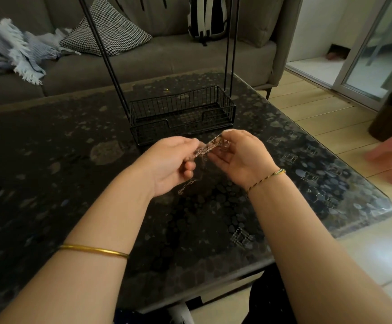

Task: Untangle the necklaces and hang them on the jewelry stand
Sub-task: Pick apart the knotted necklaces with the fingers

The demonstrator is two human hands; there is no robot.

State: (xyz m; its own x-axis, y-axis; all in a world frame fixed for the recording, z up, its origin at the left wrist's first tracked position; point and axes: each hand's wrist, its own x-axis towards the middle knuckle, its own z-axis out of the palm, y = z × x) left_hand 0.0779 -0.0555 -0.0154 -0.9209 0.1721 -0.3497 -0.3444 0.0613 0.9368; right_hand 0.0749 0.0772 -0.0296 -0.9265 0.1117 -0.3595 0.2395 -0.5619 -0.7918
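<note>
Glossy, pebble-patterned dark table (pixel 50 160), black wire stand (pixel 150 132) with its boxy mesh basket just behind, left hand (pixel 169 164) and right hand (pixel 241 157) held above the tabletop, fingertips pinching the necklaces (pixel 208 148), a fine metallic tangle stretched between them, lower-left to upper-right.

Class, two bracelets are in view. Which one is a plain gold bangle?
The gold bangle on the left forearm: a smooth, solid band. The other, a braided cord on the right wrist, is twisted and multicoloured.
</note>
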